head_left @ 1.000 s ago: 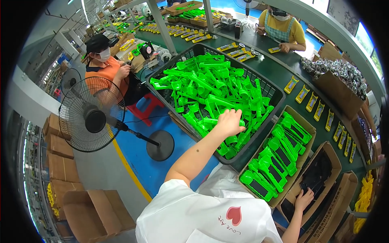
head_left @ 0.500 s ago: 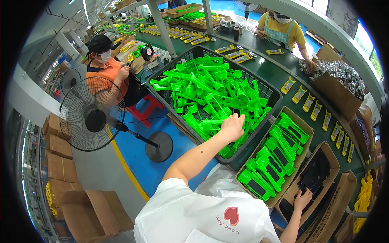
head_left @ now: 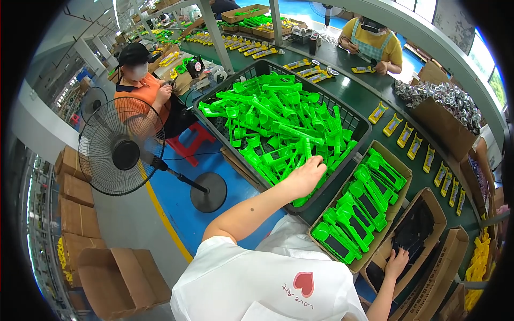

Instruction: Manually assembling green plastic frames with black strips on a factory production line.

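My left hand (head_left: 306, 176) reaches over the near right part of a black plastic basket (head_left: 364, 130). Its fingers are closed round a bright green plastic part (head_left: 307, 148), whose narrow end stands up beyond them. Under and around it lies a tangled heap of similar green parts (head_left: 273, 107). At the lower right, my right hand (head_left: 396, 263) is inside an open cardboard box (head_left: 435, 209). Its fingers are stretched out against flat black pieces (head_left: 412, 227) lying there. Between the two hands, a shallow carton (head_left: 405, 174) holds green parts with black pieces set in them.
A green conveyor (head_left: 348, 88) carries yellow packages (head_left: 405, 135) in rows. Metal rings (head_left: 439, 101) are heaped at the right. One co-worker (head_left: 375, 43) works across the belt, another (head_left: 142, 93) sits at the left. A fan (head_left: 126, 155) and an empty carton (head_left: 120, 281) stand on the floor.
My left hand now has a green part standing up from its closed fingers. My right hand has stayed among the black pieces. Across the belt, the co-worker's hand has left the metal rings.
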The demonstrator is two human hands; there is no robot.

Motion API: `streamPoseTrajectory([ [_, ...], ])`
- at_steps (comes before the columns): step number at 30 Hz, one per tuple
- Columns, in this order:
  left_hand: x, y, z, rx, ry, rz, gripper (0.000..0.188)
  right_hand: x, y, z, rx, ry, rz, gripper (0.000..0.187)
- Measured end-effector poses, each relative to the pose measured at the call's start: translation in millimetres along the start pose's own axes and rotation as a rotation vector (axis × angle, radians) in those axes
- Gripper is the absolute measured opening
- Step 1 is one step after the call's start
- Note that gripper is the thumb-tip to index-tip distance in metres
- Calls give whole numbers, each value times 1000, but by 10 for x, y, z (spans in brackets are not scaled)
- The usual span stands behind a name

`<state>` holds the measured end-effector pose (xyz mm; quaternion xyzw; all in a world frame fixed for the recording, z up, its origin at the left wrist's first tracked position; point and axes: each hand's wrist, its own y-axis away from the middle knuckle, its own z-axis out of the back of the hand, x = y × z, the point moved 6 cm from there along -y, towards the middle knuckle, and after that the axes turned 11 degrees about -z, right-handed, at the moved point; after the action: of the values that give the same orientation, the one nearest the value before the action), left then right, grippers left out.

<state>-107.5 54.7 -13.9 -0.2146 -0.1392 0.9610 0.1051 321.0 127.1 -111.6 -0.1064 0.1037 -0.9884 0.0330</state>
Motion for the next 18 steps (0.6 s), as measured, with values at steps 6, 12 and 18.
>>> streamPoseTrajectory([
  [6, 302, 309, 83, -66, 24, 283, 49, -60, 1, 20, -25, 45, 8, 21],
  [12, 561, 538, 30, -93, -48, 378, 9, -263, 78, 53, -97, -86, 14, 16],
  [18, 362, 575, 283, -683, 1338, 663, 19, 268, -37, 195, 240, -972, -466, 20],
])
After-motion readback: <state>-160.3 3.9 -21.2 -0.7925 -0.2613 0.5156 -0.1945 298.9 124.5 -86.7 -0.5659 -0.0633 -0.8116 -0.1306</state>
